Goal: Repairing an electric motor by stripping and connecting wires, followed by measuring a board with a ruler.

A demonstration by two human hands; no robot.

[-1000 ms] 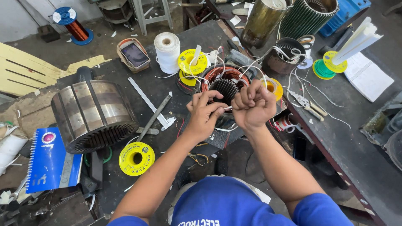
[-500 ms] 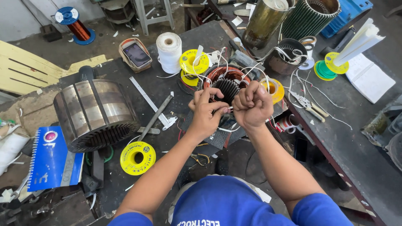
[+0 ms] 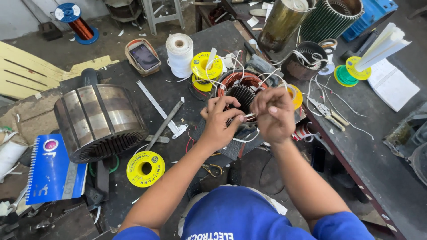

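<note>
A small motor stator with copper windings and white lead wires lies on the dark workbench in front of me. My left hand and my right hand are raised just in front of it, close together. Both pinch a thin white wire end between fingertips. Loose white leads trail from the stator towards the right.
A large steel rotor lies at left beside a blue notebook. Yellow tape rolls, a white thread spool, a phone in a tray, a metal ruler, pliers and green tape surround the stator.
Both hands have loosened from tight fists into a fingertip pinch on the wire. The view has shifted slightly towards the bench.
</note>
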